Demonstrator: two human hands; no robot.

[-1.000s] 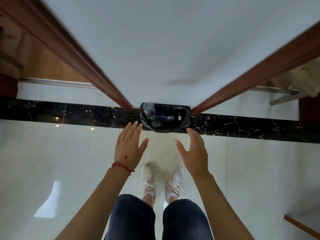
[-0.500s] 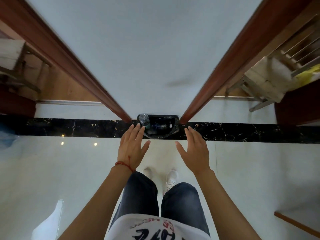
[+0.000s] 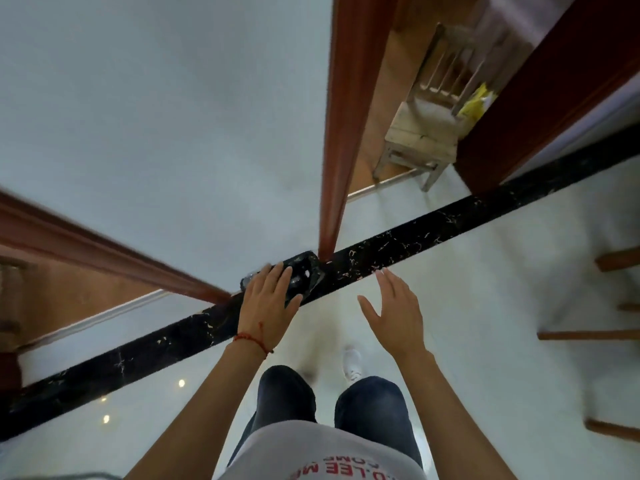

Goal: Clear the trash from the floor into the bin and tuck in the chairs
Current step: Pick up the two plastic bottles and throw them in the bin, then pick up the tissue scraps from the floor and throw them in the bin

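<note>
A pale tiled floor (image 3: pixel 485 306) crossed by a black marble strip (image 3: pixel 398 247) runs past a wooden chair (image 3: pixel 420 133) in the doorway, not yet tucked in. The black-lined bin (image 3: pixel 304 275) sits against the wall so trash drops straight in. Both hands hover empty, left hand (image 3: pixel 268 303) over the bin, right hand (image 3: pixel 394 313) beside it, fingers released.

Black bin (image 3: pixel 304 275), gold-veined black strip (image 3: pixel 398 242)

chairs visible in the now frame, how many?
1 whole: a pale wooden chair through the doorway, upper right. Brown wooden legs at the right edge may belong to more chairs, cut off.
</note>
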